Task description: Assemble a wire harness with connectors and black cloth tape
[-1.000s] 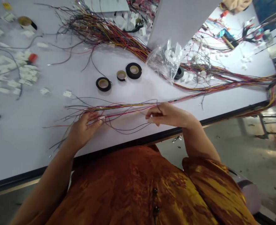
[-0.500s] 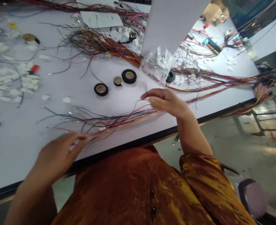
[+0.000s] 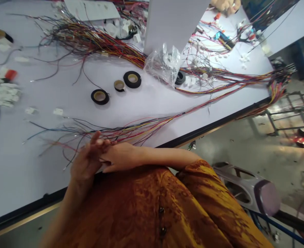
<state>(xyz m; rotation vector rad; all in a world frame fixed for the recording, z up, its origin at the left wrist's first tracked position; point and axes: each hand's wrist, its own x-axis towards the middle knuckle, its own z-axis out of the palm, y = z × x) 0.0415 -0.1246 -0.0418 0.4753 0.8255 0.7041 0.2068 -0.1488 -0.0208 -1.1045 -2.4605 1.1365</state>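
My left hand [image 3: 86, 162] and my right hand [image 3: 122, 155] meet at the table's front edge, over the near side of a loose wire bundle [image 3: 131, 130]. The left palm is turned up, its fingers curled in towards the right hand. My right fingers reach into the left ones and look closed. Whatever lies between the fingertips is hidden and too small to make out. Thin red, black and blue wires fan out left of the hands, their ends loose on the table. The bundle narrows to the right.
Three black tape rolls [image 3: 99, 97] lie beyond the bundle. A thicker wire bundle [image 3: 97, 40] stretches behind them, beside a clear plastic bag [image 3: 163, 65]. White connectors [image 3: 7, 94] are heaped at left. A co-worker's hand [image 3: 226, 6] shows at the far right.
My right hand has moved left and down from above the bundle to join my left hand, which has turned palm up and shifted right. The view has shifted a little.
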